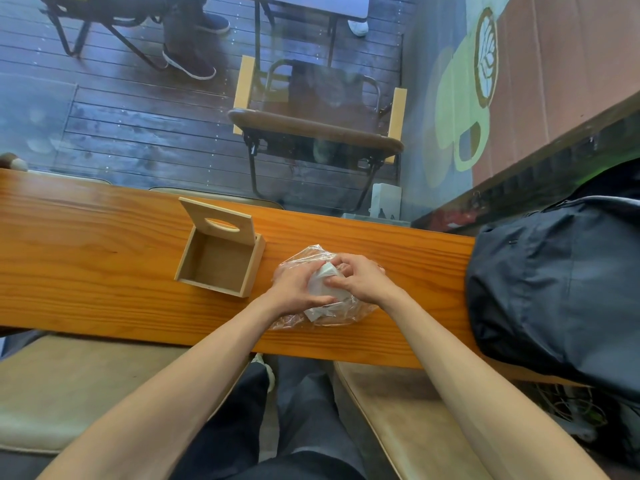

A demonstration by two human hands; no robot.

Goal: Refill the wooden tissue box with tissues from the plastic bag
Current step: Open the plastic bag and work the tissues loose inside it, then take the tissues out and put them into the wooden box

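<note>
A long orange-brown wooden surface runs across the view, with a large dark fabric backpack resting on its right end. Left of centre stands the square light-wood tissue box, its slotted lid tipped up at the back and its inside bare. Just right of the box lies the crumpled clear plastic bag holding a folded white stack of tissues. The left hand presses on the bag's left side, while the right hand has its grip pinched on the tissues at the top. The step in hand looks like freeing the tissues from the bag; next they need lifting clear and carrying left into the open box.
</note>
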